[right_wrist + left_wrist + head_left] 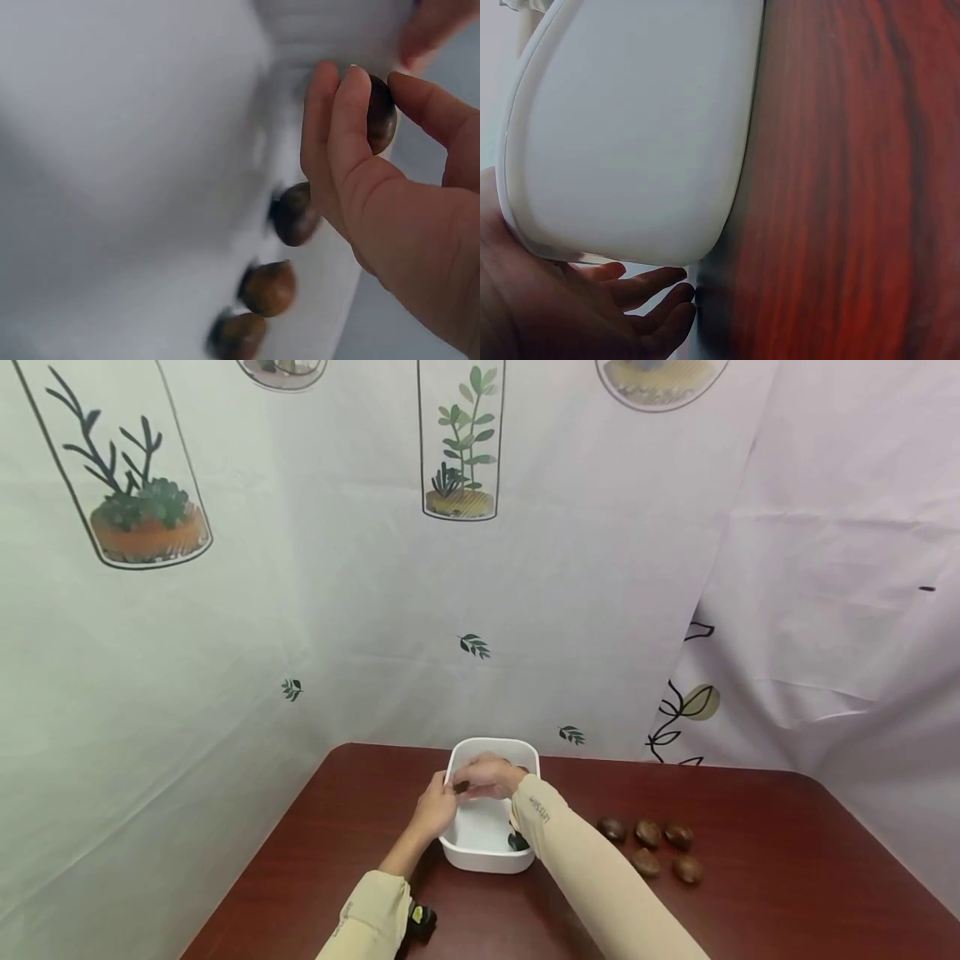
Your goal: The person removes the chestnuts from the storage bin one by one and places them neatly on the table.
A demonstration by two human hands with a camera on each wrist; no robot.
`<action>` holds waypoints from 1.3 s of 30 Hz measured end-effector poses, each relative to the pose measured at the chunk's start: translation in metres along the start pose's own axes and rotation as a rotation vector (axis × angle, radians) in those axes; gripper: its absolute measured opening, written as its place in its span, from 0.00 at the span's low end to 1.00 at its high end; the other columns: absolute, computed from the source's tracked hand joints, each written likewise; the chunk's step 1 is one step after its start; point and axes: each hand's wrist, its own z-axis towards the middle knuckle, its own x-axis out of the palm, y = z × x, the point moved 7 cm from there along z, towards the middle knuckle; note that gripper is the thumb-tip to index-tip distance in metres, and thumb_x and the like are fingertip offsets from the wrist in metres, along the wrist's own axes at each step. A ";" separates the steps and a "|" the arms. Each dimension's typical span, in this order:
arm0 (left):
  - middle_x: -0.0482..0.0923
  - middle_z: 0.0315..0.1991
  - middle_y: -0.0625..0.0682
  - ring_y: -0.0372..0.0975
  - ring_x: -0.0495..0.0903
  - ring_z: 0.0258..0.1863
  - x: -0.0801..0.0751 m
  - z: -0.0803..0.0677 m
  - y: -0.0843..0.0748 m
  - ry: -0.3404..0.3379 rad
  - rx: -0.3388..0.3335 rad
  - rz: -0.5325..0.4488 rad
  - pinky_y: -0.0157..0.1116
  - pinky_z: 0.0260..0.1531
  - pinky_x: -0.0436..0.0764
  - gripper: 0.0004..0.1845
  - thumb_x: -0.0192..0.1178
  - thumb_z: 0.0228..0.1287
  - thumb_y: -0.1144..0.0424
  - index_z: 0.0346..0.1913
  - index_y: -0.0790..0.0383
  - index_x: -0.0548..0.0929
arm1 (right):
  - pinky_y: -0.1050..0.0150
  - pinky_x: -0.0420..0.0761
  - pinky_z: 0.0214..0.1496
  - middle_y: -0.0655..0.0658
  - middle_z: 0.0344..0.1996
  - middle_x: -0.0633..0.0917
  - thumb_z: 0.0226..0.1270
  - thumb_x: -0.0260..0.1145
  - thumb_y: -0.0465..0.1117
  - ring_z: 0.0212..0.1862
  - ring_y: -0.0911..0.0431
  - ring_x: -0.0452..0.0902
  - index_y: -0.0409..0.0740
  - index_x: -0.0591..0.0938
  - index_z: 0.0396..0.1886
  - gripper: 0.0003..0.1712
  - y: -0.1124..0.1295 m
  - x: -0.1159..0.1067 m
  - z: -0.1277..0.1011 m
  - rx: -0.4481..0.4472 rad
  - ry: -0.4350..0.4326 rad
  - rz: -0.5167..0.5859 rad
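Fingers (352,120) of the right hand (489,777) are pinched around one dark brown chestnut (381,114), thumb on one side and two fingertips on the other, held over the white tub (528,758) near its left rim. Three more chestnuts (270,287) already sit inside the tub, one of them blurred in the right wrist view.

Left hand (435,806) is at the tub's left wall; in the left wrist view its fingers (641,289) look loose and mostly straight next to the tub's outside, not gripping anything.

If I had to say how to do this bit well: keep the nut low over the tub before letting go, so it doesn't bounce out, and keep that left hand against the wall so the tub doesn't slide on the reddish wood table (787,877).

Five loose chestnuts (649,846) are waiting on the table, off to the right of the tub.
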 end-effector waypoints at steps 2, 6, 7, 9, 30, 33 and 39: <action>0.74 0.61 0.68 0.61 0.72 0.61 0.000 0.000 0.000 0.001 -0.001 -0.003 0.58 0.58 0.71 0.22 0.40 0.76 0.65 0.66 0.71 0.68 | 0.66 0.85 0.40 0.43 0.27 0.81 0.62 0.64 0.25 0.29 0.57 0.79 0.28 0.82 0.35 0.03 0.006 -0.002 -0.004 0.004 -0.003 0.004; 0.74 0.61 0.69 0.62 0.72 0.61 0.001 0.000 0.000 0.008 0.003 -0.001 0.58 0.57 0.72 0.22 0.40 0.75 0.66 0.66 0.72 0.67 | 0.66 0.85 0.40 0.43 0.26 0.82 0.65 0.64 0.27 0.27 0.59 0.80 0.30 0.83 0.35 0.02 0.018 -0.006 -0.016 0.001 -0.001 -0.033; 0.74 0.61 0.70 0.62 0.73 0.60 0.000 0.000 0.000 0.008 0.005 -0.001 0.58 0.56 0.73 0.22 0.40 0.75 0.66 0.66 0.73 0.67 | 0.66 0.85 0.40 0.43 0.25 0.83 0.66 0.65 0.28 0.27 0.59 0.80 0.31 0.83 0.34 0.02 0.021 -0.007 -0.019 0.001 0.000 -0.044; 0.74 0.61 0.71 0.62 0.74 0.59 0.000 0.001 0.000 0.007 0.009 0.004 0.58 0.54 0.75 0.22 0.40 0.75 0.67 0.66 0.74 0.67 | 0.65 0.85 0.41 0.43 0.26 0.84 0.66 0.65 0.29 0.26 0.59 0.81 0.31 0.83 0.35 0.04 0.026 -0.009 -0.025 -0.004 0.007 -0.077; 0.73 0.61 0.70 0.62 0.72 0.60 -0.003 -0.001 0.001 -0.002 -0.002 -0.011 0.58 0.56 0.73 0.22 0.40 0.75 0.67 0.66 0.73 0.67 | 0.60 0.85 0.39 0.42 0.34 0.89 0.61 0.73 0.36 0.36 0.50 0.88 0.34 0.84 0.41 0.12 0.035 -0.043 -0.119 -0.103 0.035 -0.279; 0.72 0.62 0.70 0.62 0.72 0.61 -0.003 -0.003 0.002 0.003 -0.009 -0.011 0.58 0.56 0.73 0.22 0.40 0.75 0.66 0.67 0.73 0.67 | 0.61 0.85 0.39 0.40 0.34 0.89 0.61 0.73 0.37 0.36 0.50 0.88 0.34 0.84 0.42 0.13 0.030 -0.050 -0.134 -0.121 0.043 -0.295; 0.71 0.62 0.70 0.63 0.71 0.61 -0.002 -0.002 0.000 0.010 -0.012 -0.017 0.59 0.57 0.72 0.23 0.39 0.76 0.66 0.67 0.73 0.66 | 0.60 0.86 0.35 0.39 0.33 0.88 0.61 0.74 0.38 0.35 0.47 0.88 0.34 0.82 0.42 0.14 0.016 -0.065 -0.159 -0.148 0.053 -0.293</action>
